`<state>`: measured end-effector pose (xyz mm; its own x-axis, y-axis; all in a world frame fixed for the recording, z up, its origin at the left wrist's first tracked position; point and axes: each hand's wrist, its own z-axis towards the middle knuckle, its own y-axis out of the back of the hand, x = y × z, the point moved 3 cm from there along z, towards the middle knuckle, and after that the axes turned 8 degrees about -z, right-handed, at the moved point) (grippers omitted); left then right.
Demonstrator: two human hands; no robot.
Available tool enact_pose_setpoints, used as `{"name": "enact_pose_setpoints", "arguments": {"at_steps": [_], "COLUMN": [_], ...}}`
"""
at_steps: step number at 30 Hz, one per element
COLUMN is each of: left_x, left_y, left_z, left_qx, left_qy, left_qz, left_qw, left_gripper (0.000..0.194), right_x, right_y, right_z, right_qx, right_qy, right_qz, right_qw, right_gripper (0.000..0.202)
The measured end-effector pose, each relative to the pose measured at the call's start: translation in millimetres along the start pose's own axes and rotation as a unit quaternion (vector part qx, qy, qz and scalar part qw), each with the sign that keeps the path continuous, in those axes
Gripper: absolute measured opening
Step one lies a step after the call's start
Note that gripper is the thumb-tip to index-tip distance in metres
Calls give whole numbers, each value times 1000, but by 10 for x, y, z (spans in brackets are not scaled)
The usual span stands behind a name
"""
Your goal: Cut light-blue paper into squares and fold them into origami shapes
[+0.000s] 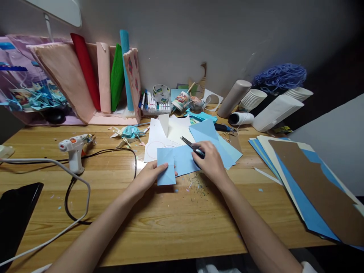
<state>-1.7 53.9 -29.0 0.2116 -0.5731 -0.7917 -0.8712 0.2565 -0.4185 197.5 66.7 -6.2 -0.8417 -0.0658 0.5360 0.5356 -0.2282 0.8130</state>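
Observation:
A small light blue paper rectangle (166,176) is pinched between the thumb and fingers of my left hand (148,174), raised a little off the table. My right hand (209,159) is closed around a pair of dark-handled scissors (191,144), whose blades point up and to the left. Under and beside the scissors lies a larger light blue sheet (185,161), partly covered by my right hand. Behind it are white and cream papers (178,131) with pencilled circles, one piece folded upright. More blue sheets (204,132) lie behind my right hand.
A hot glue gun (74,149) stands at left among cables (88,189). A black tablet-like slab (18,208) lies front left. Stacked card sheets (313,182) fill the right edge. Markers (156,104), paper cups (252,99) and purple yarn (280,76) stand along the wall. Scraps (196,187) dot the wooden table.

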Motion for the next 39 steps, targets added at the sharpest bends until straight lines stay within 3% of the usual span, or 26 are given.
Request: {"name": "enact_pose_setpoints", "arguments": {"at_steps": [1, 3, 4, 7, 9, 12, 17, 23, 26, 30, 34, 39], "left_x": [-7, -22, -29, -45, -58, -84, -110, -91, -95, -100, -92, -42], "left_y": [1, -3, -8, -25, -40, -66, -77, -65, -67, -72, -78, -134], "left_z": [-5, -22, -32, -62, -82, -112, -125, -102, -99, -91, -91, -130], "left_qx": [-3, -10, -13, -13, -7, 5, -2, -9, -13, -9, -40, -103], "left_qy": [-1, 0, 2, 5, 4, 9, 18, -7, -32, -65, -136, -249], "left_qz": [11, 43, 58, 81, 83, 73, 46, 94, 153, 225, 304, 423], "left_qw": [1000, 999, 998, 997, 997, 997, 999, 995, 988, 972, 942, 865], "left_gripper": [38, 36, 35, 33, 31, 28, 28, 32, 35, 39, 52, 89], "right_x": [65, 188, 234, 308, 322, 288, 146, 188, 226, 280, 288, 281], "right_y": [-42, -150, -191, -284, -307, -278, -196, -145, -177, -248, -276, -300], "right_z": [-18, -75, -102, -160, -177, -158, -70, -78, -106, -136, -164, -221], "right_qx": [63, 197, 225, 250, 256, 232, 118, 47, 86, 166, 139, 78], "right_qy": [18, 20, 12, -16, -20, -23, -48, 61, 17, -32, -54, -79], "right_qz": [90, 248, 301, 393, 421, 410, 338, 231, 279, 394, 429, 435], "right_qw": [994, 948, 927, 885, 870, 882, 933, 970, 956, 903, 891, 893], "right_gripper": [29, 35, 38, 40, 30, 16, 17, 41, 29, 21, 19, 22]}}
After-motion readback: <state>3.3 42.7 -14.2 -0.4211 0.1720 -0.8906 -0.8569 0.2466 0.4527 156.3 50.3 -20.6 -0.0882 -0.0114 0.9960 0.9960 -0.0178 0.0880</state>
